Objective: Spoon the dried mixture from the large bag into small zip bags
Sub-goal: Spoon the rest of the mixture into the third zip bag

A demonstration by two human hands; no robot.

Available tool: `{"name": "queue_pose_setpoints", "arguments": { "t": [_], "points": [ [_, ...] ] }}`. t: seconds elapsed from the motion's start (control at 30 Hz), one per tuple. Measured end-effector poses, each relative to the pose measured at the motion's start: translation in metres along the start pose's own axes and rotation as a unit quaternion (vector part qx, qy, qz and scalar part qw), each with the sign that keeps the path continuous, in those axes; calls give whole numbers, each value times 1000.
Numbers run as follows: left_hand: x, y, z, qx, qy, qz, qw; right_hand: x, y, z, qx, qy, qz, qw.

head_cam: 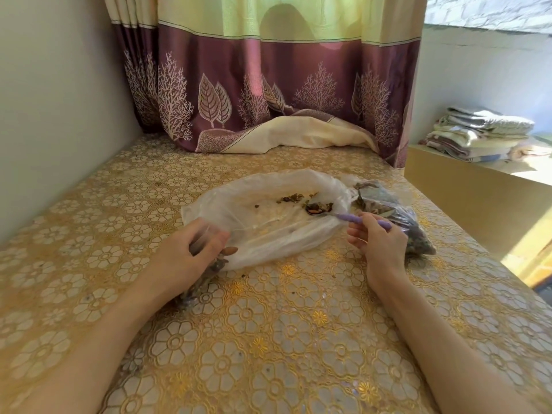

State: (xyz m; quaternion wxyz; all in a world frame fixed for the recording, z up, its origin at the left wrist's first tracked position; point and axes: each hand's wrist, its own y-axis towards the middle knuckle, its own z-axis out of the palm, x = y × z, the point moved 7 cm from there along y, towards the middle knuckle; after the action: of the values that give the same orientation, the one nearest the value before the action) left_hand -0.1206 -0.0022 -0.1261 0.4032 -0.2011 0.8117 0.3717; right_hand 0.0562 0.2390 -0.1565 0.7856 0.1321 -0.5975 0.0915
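Right hand [380, 240] pinches a loaded purple spoon [340, 215]; left hand [194, 249] grips a small zip bag [209, 271] mid-table. The large bag [265, 216] looks limp, slippery; hold its rim.

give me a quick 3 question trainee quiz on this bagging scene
1. True or false: the spoon is loaded with mixture.
2. Which hand holds the spoon's purple handle? A) left B) right
3. Fill in: the large bag is nearly ____.

Key:
1. True; its bowl carries pieces, inside the large bag.
2. B; the right hand grips it, while the left hand holds a small zip bag at the large bag's near edge.
3. Empty; only scattered bits remain.
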Motion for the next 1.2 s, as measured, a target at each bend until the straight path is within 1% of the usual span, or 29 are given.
{"name": "queue_pose_setpoints", "arguments": {
  "t": [0.07,0.17,0.27,0.4,0.5,0.6,0.73,0.87,1.0,1.1,1.2],
  "points": [
    [4,1,-1,1,3,-13,1000,2,-3,1,9,-1,-1,1000],
    [3,4,-8,-18,34,3,999,7,-8,5,25,1,-15,1000],
    [12,6,-10,-7,43,-14,999,16,-15,12,48,22,-35,998],
    [14,6,-9,-7,75,-22,997,32,-32,30,117,58,-73,989],
    [15,7,-5,13,63,-45,997,46,-50,46,178,46,-128,975],
    [15,7,-4,20,48,-54,997,54,-65,56,211,66,-145,964],
    [15,7,-4,24,42,-65,997,56,-72,61,241,84,-136,957],
    [18,6,-4,45,16,-87,995,53,-77,68,304,56,-136,941],
    [18,7,-4,52,-36,-95,993,51,-83,74,352,24,-151,923],
    [18,7,-3,56,-38,-86,994,50,-82,74,357,34,-138,923],
    [19,7,-6,41,-19,-87,995,48,-73,69,337,98,-87,932]
  ]
}}
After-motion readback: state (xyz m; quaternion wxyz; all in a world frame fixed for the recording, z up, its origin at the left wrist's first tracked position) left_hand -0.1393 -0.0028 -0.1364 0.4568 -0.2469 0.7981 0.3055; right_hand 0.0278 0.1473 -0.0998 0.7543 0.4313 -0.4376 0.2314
